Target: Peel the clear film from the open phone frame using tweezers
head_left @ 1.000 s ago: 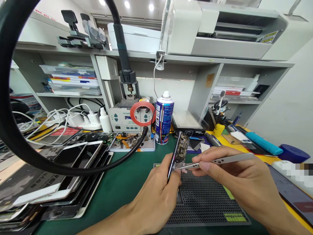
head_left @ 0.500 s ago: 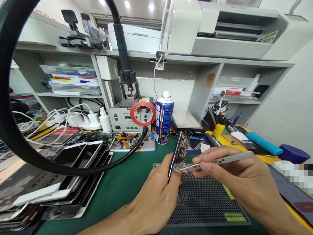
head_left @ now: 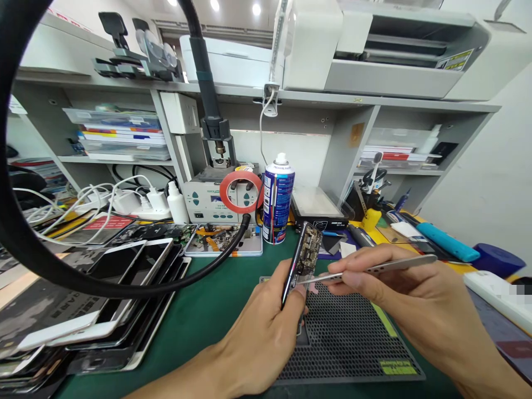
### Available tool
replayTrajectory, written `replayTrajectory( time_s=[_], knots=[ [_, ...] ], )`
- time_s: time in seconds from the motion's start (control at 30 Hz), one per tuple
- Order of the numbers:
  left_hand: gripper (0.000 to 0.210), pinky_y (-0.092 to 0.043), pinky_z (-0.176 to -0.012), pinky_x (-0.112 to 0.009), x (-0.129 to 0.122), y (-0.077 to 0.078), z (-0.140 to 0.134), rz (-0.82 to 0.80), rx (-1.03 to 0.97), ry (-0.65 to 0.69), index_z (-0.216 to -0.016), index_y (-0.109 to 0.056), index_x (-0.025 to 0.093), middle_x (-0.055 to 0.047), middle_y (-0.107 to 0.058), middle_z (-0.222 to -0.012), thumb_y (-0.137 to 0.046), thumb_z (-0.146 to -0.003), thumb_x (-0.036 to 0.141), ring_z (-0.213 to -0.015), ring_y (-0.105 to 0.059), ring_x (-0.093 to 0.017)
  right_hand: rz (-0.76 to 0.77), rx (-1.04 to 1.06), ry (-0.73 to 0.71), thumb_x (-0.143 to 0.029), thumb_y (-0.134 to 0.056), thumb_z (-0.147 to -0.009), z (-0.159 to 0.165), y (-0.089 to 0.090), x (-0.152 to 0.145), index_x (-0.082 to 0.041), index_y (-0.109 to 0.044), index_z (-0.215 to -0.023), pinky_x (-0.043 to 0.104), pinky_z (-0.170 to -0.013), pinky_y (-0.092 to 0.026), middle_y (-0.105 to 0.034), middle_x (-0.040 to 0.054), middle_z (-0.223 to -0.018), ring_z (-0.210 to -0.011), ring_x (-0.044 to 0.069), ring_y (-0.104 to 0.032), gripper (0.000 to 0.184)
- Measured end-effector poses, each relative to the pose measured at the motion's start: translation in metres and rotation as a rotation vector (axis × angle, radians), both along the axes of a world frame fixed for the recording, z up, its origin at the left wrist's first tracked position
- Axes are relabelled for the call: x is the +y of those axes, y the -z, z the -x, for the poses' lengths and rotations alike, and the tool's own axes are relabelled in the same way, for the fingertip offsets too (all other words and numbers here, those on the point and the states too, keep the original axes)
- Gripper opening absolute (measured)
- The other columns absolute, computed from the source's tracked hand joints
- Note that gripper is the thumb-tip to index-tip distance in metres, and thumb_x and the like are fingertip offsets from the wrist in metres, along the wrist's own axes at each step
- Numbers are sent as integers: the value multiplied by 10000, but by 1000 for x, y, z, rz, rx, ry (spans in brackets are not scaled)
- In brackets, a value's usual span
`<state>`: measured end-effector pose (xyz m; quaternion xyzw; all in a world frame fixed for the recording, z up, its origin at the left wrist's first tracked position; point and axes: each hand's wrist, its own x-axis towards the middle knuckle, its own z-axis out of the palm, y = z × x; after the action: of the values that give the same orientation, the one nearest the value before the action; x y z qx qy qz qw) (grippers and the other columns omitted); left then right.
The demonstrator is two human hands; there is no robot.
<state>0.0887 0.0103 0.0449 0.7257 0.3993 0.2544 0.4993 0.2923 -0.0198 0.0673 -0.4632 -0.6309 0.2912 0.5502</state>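
My left hand (head_left: 266,327) is closed around the lower part of an opened phone (head_left: 308,249), held tilted up on its edge. Its bared circuit board faces right. In my right hand (head_left: 399,293) a pair of metal tweezers (head_left: 386,266) is pinched between thumb and fingers. Their tips meet the phone's inside just above my left thumb; whether they grip anything there is too small to tell. A small pinkish piece shows beside the tips. Under both hands lies a black perforated mat (head_left: 353,338) on the green work surface (head_left: 199,321).
A thick black hose (head_left: 124,291) loops across the left side. Stacked phones and tablets (head_left: 137,293) lie at left. Behind the phone stand a blue spray can (head_left: 278,199), a roll of red tape (head_left: 226,194) and a parts tray (head_left: 253,244). Tools, including a turquoise one (head_left: 446,242), crowd the right.
The tweezers have shifted slightly up and right, and their tips now touch a little higher on the phone. My left hand still holds the phone, with little movement.
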Motion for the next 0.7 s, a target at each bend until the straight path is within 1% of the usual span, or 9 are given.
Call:
replayTrajectory(
  time_s=[0.1, 0.17, 0.27, 0.4, 0.43, 0.5, 0.6, 0.7],
  knots=[
    [292, -405, -750, -330, 1, 1, 0, 1, 2, 18, -1091, -514, 227, 13, -580, -815, -313, -1043, 433, -751, -504, -174, -10, -7, -6, -308, -818, -808, 1, 1, -1, -262, -838, -777, 211, -662, -678, -798, 50, -855, -751, 221, -789, 59],
    [282, -400, -758, -332, 1, 2, 0, 5, 7, 16, -1075, -509, 230, 15, -578, -818, -312, -1044, 430, -766, -505, -176, 14, 27, -14, -303, -834, -792, 3, 0, -2, -253, -830, -784, 222, -681, -681, -798, 49, -839, -752, 223, -789, 51],
    [278, -396, -776, -339, 1, 1, -1, 9, 18, 5, -1042, -509, 234, 16, -587, -836, -310, -1045, 428, -792, -509, -180, 54, 98, 11, -308, -836, -793, 5, 1, -3, -249, -812, -789, 222, -703, -679, -796, 35, -852, -729, 207, -789, 64],
    [294, -392, -776, -346, 0, -1, -1, 5, 34, 6, -1049, -513, 238, 18, -586, -834, -301, -1045, 441, -784, -509, -182, 21, 40, -79, -266, -807, -828, 1, 3, 0, -261, -814, -834, 216, -727, -674, -798, 32, -888, -766, 200, -791, 10],
    [298, -392, -782, -348, 1, -1, -2, 5, 37, 4, -1057, -515, 238, 17, -589, -839, -298, -1045, 443, -792, -513, -184, 17, 33, -97, -255, -800, -836, -1, 4, 1, -264, -812, -849, 223, -736, -675, -797, 30, -904, -775, 198, -789, 20],
    [294, -393, -784, -348, 1, -1, -2, 4, 33, 4, -1067, -513, 239, 17, -591, -840, -298, -1045, 438, -799, -520, -187, 20, 34, -109, -238, -789, -847, -3, 6, 1, -269, -804, -868, 238, -753, -678, -793, 23, -928, -799, 195, -785, 40],
    [281, -386, -738, -338, 2, -1, -2, 6, 30, 15, -1042, -502, 236, 24, -576, -800, -295, -1046, 426, -757, -519, -180, 34, 27, -122, -223, -783, -855, -5, 9, -1, -274, -794, -892, 245, -769, -677, -788, 18, -938, -857, 198, -773, 64],
    [288, -378, -707, -332, 2, 0, -3, 10, 31, 19, -1032, -496, 234, 27, -565, -785, -283, -1047, 428, -737, -518, -177, 51, 43, -121, -228, -776, -864, -4, 9, -3, -271, -790, -906, 250, -779, -675, -785, 17, -956, -836, 193, -773, 62]
  ],
)
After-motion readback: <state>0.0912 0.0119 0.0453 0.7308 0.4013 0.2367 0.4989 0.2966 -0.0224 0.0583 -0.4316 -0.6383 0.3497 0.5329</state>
